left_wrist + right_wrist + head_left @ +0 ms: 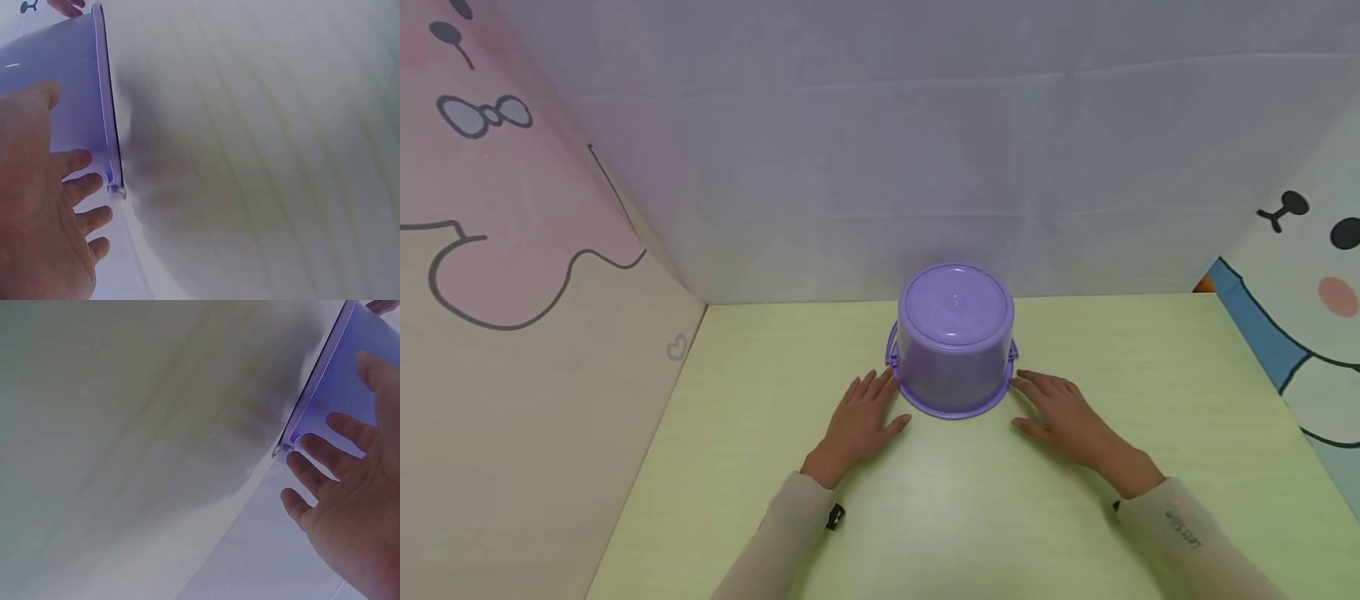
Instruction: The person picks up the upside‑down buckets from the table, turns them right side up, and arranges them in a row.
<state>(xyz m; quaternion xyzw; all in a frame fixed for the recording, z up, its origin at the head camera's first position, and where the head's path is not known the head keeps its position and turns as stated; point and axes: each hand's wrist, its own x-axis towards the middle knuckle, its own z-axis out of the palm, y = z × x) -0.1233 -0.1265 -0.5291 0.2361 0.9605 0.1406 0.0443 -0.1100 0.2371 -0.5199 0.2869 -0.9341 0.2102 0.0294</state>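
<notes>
A purple plastic bucket (955, 358) stands upside down near the back of the table, its flat base facing up and its rim on the tabletop. Its thin handle shows at the sides. My left hand (861, 425) is beside the bucket's left edge, fingers spread and fairly straight, holding nothing. On the opposite side, my right hand (1063, 421) lies with its fingers extended toward the lower right rim. Whether the fingertips touch the bucket I cannot tell. Both wrist views show the palms and loosely spread fingers close to the bucket wall (75, 56). What is under the bucket is hidden.
The pale yellow-green table (760, 367) meets a whitish cloth wall (850, 167) right behind the bucket. A panel with a pink cartoon figure (512, 183) borders the left side. Another cartoon panel (1315, 333) borders the right.
</notes>
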